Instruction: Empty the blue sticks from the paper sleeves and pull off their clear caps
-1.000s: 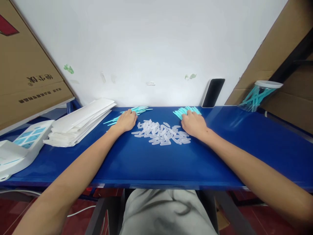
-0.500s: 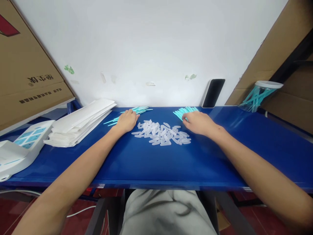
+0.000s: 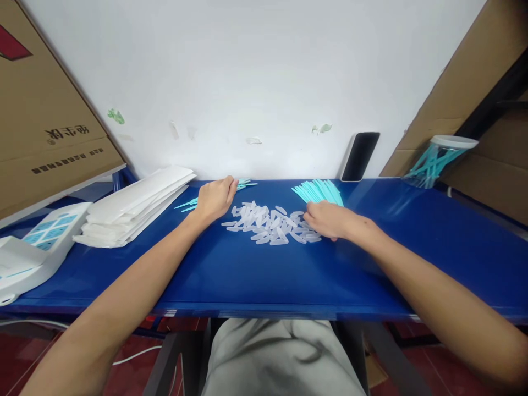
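Observation:
My left hand (image 3: pixel 216 199) is closed over the left bunch of teal sticks (image 3: pixel 188 205), its thumb and forefinger pressed together; whatever they pinch is too small to make out. My right hand (image 3: pixel 328 219) is curled with its fingertips down at the near edge of the fanned teal sticks (image 3: pixel 319 191), beside the right end of the pile. Its fingertips are partly hidden, and I cannot see what they hold. Between the hands lies a loose pile of small translucent pieces (image 3: pixel 272 223) on the blue table (image 3: pixel 264 275).
Stacked white packets (image 3: pixel 136 206) and a white tray with blue labels (image 3: pixel 49 236) are at the left. A black phone (image 3: pixel 361 157) leans on the wall. A clear jar of teal sticks (image 3: pixel 437 162) stands at the back right. Cardboard (image 3: pixel 49 110) rises at the left.
My left hand has lifted slightly and its thumb and forefinger have come together. My right hand has moved toward me, off the teal sticks, to the right end of the translucent pile.

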A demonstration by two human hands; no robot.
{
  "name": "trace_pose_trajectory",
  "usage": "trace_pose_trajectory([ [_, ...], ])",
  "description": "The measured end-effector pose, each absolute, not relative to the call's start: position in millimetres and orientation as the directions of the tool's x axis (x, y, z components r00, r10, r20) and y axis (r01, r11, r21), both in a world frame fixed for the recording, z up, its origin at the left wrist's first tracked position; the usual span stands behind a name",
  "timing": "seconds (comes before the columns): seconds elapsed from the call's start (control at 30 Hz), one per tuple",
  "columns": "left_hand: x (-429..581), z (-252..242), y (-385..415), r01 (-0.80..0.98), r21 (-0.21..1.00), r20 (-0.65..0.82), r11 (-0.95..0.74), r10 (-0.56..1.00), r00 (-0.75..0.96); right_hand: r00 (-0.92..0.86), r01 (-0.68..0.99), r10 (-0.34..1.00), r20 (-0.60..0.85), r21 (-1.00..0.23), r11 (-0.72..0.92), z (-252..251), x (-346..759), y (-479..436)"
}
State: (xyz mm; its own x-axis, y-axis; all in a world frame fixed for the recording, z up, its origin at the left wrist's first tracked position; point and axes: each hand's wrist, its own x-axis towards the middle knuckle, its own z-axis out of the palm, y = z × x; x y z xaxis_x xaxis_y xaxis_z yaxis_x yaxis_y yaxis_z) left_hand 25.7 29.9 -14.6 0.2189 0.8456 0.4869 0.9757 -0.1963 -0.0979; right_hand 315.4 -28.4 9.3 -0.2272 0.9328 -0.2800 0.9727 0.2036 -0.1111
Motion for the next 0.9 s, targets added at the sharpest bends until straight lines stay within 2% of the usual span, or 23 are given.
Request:
trace_pose_trajectory([
  [0.07, 27, -15, 29, 0.976, -0.092, 0.494, -0.199, 0.842, 0.218, -0.229, 0.968, 0.949, -0.218, -0.156, 0.198, 4, 316, -24],
  [0.2, 29, -15, 29, 0.978, -0.059, 0.499, -0.199, 0.843, 0.202, -0.252, 0.963, 0.967, -0.041, -0.106, 0.247, -12, 315, -15],
  [0.3, 29, -13, 28, 0.978, -0.034, 0.517, -0.206, 0.834, 0.193, -0.289, 0.946, 0.957, 0.018, -0.148, 0.288, -19, 309, -14],
  [0.47, 28, -9, 26, 0.974, -0.026, 0.558, -0.226, 0.805, 0.202, -0.427, 0.865, 0.892, 0.147, -0.221, 0.45, -26, 296, -17],
  [0.63, 26, -8, 23, 0.953, -0.017, 0.618, -0.301, 0.747, 0.247, -0.424, 0.836, 0.885, 0.191, -0.293, 0.464, -23, 296, -18],
  [0.73, 25, -9, 24, 0.943, 0.016, 0.663, -0.334, 0.709, 0.24, -0.41, 0.855, 0.905, 0.113, -0.298, 0.425, -8, 306, -22],
  [0.83, 23, -10, 24, 0.921, 0.054, 0.746, -0.387, 0.628, 0.221, -0.373, 0.893, 0.903, -0.215, -0.346, 0.286, 12, 321, -30],
  [0.9, 23, -10, 24, 0.892, 0.072, 0.812, -0.446, 0.545, 0.208, -0.381, 0.894, 0.81, -0.446, -0.4, 0.2, 22, 328, -35],
])
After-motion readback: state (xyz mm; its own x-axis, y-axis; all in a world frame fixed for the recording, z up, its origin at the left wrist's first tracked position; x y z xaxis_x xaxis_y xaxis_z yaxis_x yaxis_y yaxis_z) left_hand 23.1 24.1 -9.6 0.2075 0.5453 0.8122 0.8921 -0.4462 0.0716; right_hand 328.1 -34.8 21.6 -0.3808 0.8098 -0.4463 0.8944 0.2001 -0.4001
